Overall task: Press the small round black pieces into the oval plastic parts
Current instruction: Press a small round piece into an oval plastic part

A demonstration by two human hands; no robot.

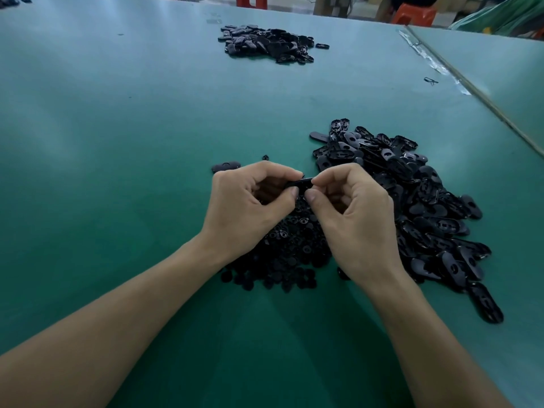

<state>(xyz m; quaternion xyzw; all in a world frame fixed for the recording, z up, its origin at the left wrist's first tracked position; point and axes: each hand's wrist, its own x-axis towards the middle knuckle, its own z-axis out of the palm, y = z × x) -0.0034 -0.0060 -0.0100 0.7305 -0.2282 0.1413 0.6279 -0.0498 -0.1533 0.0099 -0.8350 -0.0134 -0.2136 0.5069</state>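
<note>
The bench carries three heaps. The largest, the ovals, sprawls toward the right edge and looks like unworked stock, so most of the job seems left. The rounds lie heaped nearer the near edge, under and between the wrists, also plentiful. The far heap, close to the far edge, is smaller. It may be finished parts, though that is too distant to tell.

The left hand and right hand meet above the rounds, each pinching an end of the held oval between thumb and curled fingers. Whether a round is already seated in it is hidden.

A lone oval lies just beyond the left hand, a stray round near it.
</note>
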